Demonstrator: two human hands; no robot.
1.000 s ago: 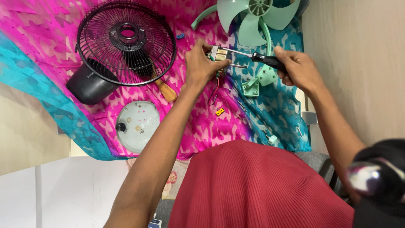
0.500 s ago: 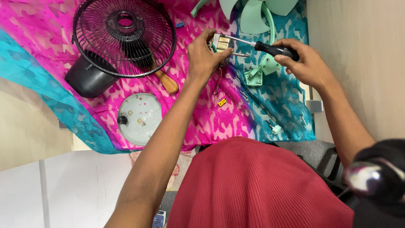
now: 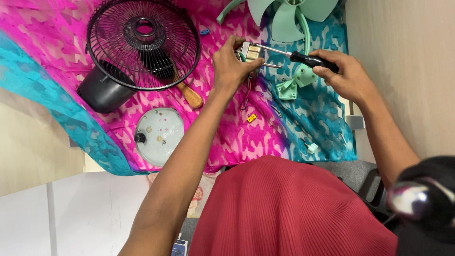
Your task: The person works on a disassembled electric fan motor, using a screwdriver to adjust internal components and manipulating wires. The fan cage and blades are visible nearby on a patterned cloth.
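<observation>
Above the pink and teal cloth that covers the work surface, the left hand holds a small fan motor up off the cloth, its grip closed around the near side of the block. The right hand has its grip wrapped tight on the black handle of a screwdriver, whose shaft runs level to the motor's far end.

The fan looks well dismantled. The black wire guard lies flat on the cloth, partly over a black cup-shaped housing. The mint-green blade rests apart at the top edge, and a pale round cover plate lies nearer the body with small bits on it. A green bracket and some loose screws sit just under the hands. A wooden-handled tool pokes out from beneath the guard. By my reading, only the motor itself remains to be opened or freed; nothing looks reassembled.

The motor is a compact metal block, pale and layered, with red and dark wires trailing down from it. Whether the screwdriver tip sits in a screw head is hard to tell, as the fingers hide that end.
</observation>
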